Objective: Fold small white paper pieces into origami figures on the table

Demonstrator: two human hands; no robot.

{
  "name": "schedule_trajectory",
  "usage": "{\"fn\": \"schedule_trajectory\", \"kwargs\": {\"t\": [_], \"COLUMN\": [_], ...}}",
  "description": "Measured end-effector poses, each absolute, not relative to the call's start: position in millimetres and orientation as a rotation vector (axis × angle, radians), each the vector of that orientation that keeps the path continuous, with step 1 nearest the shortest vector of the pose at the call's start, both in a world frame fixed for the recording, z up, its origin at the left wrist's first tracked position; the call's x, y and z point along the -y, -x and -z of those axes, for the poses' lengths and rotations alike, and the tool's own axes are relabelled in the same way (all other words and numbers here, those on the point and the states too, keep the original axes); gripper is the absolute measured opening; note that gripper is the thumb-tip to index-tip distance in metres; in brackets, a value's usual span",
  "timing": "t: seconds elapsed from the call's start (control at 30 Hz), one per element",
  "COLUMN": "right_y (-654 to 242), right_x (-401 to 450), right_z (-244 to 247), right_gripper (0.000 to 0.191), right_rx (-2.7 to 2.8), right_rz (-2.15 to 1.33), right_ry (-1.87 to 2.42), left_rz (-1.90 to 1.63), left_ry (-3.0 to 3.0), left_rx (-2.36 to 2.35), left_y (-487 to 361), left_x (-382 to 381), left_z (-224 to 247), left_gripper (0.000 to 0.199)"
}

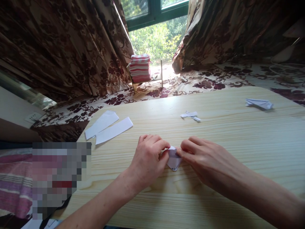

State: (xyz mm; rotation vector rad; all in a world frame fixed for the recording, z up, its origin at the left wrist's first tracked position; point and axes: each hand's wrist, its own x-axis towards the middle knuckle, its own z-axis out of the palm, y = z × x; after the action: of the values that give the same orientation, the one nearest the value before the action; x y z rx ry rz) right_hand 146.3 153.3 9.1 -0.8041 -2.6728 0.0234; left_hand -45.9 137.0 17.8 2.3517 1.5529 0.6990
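A small folded piece of white paper [174, 161] lies between my hands over the wooden table. Its lower end comes to a blunt point with small dark marks near the tip. My left hand [152, 152] pinches the paper's left edge between thumb and forefinger. On the opposite edge, my right hand [196, 151] grips it with the fingers curled in. The fingertips cover parts of both sides of the paper.
Flat white paper strips [114, 130] lie on the table [143, 208] at the left. Narrow paper scraps [190, 115] sit beyond my hands, and a folded paper piece [259, 104] rests far right. Behind the table, striped folded cloths [140, 68] are stacked on a small stand.
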Motion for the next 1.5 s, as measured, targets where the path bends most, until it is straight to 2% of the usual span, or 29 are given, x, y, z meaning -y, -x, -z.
{"fn": "schedule_trajectory", "kwargs": {"t": [0.37,0.57,0.97,1.27,1.37,1.5], "right_y": [-148,-146,-144,-144,-145,-144], "right_x": [-152,-152,-150,-149,-150,-150], "right_z": [-11,-11,-10,-8,-8,-7], "right_gripper": [0.016,0.016,0.015,0.021,0.017,0.016], "right_rx": [2.674,2.686,2.668,2.655,2.654,2.648], "right_rz": [-0.061,-0.066,0.077,0.095,0.052,0.018], "right_ry": [0.827,0.836,0.788,0.779,0.783,0.8], "left_rz": [-0.433,-0.418,-0.333,-0.498,-0.584,-0.519], "left_ry": [-2.547,-2.642,-2.849,-2.817,-2.705,-2.776], "left_rx": [-1.343,-1.303,-1.278,-1.147,-1.134,-1.115], "left_y": [58,61,59,59,57,56], "left_x": [-131,-120,-123,-124,-129,-136], "left_z": [-35,-30,-25,-34,-35,-32], "left_gripper": [0.025,0.032,0.034,0.019,0.022,0.027]}}
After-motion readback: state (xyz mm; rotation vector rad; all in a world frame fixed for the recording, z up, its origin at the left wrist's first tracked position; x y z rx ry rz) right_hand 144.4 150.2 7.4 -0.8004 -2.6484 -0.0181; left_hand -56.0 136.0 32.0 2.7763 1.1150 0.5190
